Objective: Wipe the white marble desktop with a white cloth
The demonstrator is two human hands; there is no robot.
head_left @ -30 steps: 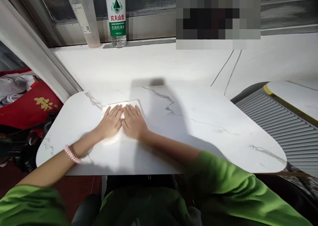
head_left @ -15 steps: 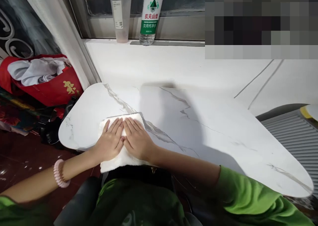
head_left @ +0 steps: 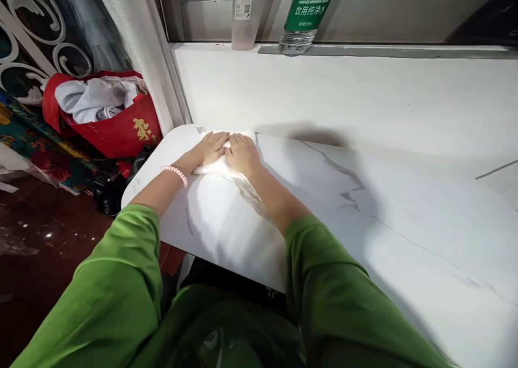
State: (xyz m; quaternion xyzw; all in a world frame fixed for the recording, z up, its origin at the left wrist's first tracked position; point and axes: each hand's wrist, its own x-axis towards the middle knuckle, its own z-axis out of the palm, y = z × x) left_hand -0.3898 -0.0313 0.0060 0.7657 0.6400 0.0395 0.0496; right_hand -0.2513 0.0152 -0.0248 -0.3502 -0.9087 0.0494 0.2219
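Both arms reach forward to the far left part of a white marble-patterned table [head_left: 220,225]. My left hand [head_left: 211,148] lies flat, palm down, on a white cloth [head_left: 216,167]. Beside it my right hand [head_left: 244,155] rests flat on the same cloth, the fingertips of both pointing at the wall and the thumbs close together. Most of the cloth is hidden beneath the hands; a strip shows between and in front of them. A pink coiled band [head_left: 176,174] circles my left wrist.
A water bottle [head_left: 309,14] and a translucent plastic container [head_left: 247,17] stand on the window ledge [head_left: 384,51] behind the table. Left of the table sit a red bag [head_left: 117,130] stuffed with pale fabric and a black bag [head_left: 109,192]. A white curtain [head_left: 141,49] hangs nearby.
Both hands have slid the cloth away from the table's near edge toward the wall, and my arms are stretched further. The camera view has shifted, so the background sits further right.
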